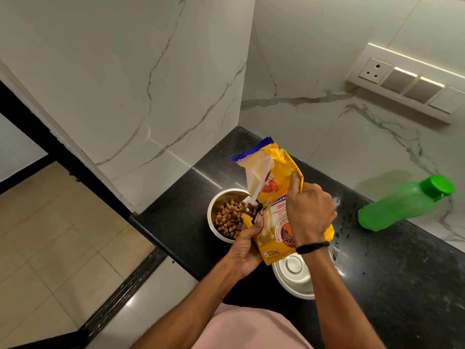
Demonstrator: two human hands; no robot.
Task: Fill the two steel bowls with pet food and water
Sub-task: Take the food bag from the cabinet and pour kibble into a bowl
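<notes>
A yellow pet food bag (273,183) is tilted over a steel bowl (218,201) on the black counter, its torn mouth low at the bowl's right rim. Brown kibble (229,220) lies in that bowl and more sits at the bag's mouth. My left hand (245,244) grips the bag's lower corner beside the bowl. My right hand (308,211) holds the bag's side from above. A second steel bowl (293,275) stands nearer to me, partly hidden under the bag and my right wrist; no food shows in it.
A green plastic bottle (405,204) with a green cap lies on the black counter (402,273) at the right against the marble wall. A switch panel (407,83) is on that wall. The counter's left edge (151,235) drops to a tiled floor.
</notes>
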